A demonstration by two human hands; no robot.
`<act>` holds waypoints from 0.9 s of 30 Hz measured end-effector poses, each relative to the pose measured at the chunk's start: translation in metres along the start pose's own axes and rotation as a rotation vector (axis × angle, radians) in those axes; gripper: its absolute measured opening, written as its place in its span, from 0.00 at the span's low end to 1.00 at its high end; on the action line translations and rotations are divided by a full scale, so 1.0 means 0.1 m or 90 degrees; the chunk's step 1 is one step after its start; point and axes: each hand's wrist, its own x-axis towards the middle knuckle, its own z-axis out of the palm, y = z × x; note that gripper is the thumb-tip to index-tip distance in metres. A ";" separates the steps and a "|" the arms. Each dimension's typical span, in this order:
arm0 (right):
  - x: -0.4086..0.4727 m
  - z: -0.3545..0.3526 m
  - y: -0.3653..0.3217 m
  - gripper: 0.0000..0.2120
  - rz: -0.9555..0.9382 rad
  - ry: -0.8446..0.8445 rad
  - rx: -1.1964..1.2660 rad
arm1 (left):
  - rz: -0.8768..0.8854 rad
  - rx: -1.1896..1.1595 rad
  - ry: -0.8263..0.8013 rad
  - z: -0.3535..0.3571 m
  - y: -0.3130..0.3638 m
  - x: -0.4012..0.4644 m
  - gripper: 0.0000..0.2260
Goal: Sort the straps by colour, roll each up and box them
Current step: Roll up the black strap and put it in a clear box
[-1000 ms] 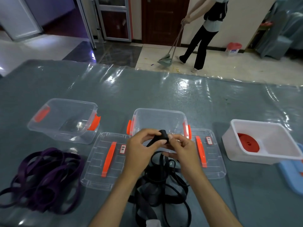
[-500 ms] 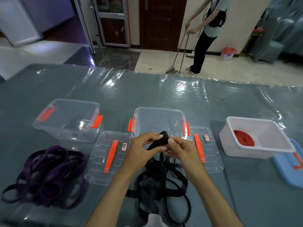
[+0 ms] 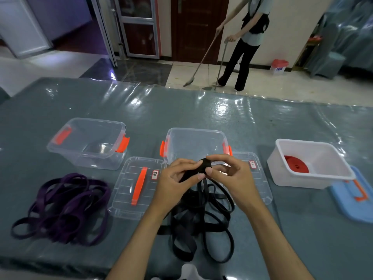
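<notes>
Head view: both hands meet above the worktop (image 3: pixel 201 110), fingers curled, pinching a small black roll (image 3: pixel 205 165). Left hand (image 3: pixel 175 178) grips the strap side of it with thumb and fingertips; right hand (image 3: pixel 230 174) pinches the roll from the right, thumb at front, index over the top. From the roll the black strap (image 3: pixel 201 215) drops to a loose tangle lying on the worktop under and just behind the wrists, toward the person.

Just beyond the hands: clear box (image 3: pixel 194 143) with orange latches, open, nothing visible inside. Its lid (image 3: pixel 260 178) lies to the right of the right hand, partly hidden by it. Left of the left hand, touching distance, a second clear lid (image 3: pixel 135 186) with orange handle and a small label. Further left and beyond: second clear box (image 3: pixel 88 142), open. Left and nearer the person: purple straps (image 3: pixel 62 207) in a loose heap on the worktop.

Well right of the right hand: white box (image 3: pixel 310 162) with a red roll (image 3: pixel 296 164) lying inside at its left end. Blue lid (image 3: pixel 353 197) beside it, at the frame edge.

Beyond the worktop a person (image 3: pixel 248 37) stands on the floor holding a broom (image 3: pixel 201 61).
</notes>
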 end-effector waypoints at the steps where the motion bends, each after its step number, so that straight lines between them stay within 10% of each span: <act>1: -0.01 0.01 0.00 0.14 -0.005 -0.003 0.012 | -0.006 0.004 -0.012 -0.01 0.01 0.00 0.14; 27: 0.25 0.07 -0.02 0.20 0.047 0.031 0.089 | 0.065 0.104 0.090 0.14 0.12 0.27 0.11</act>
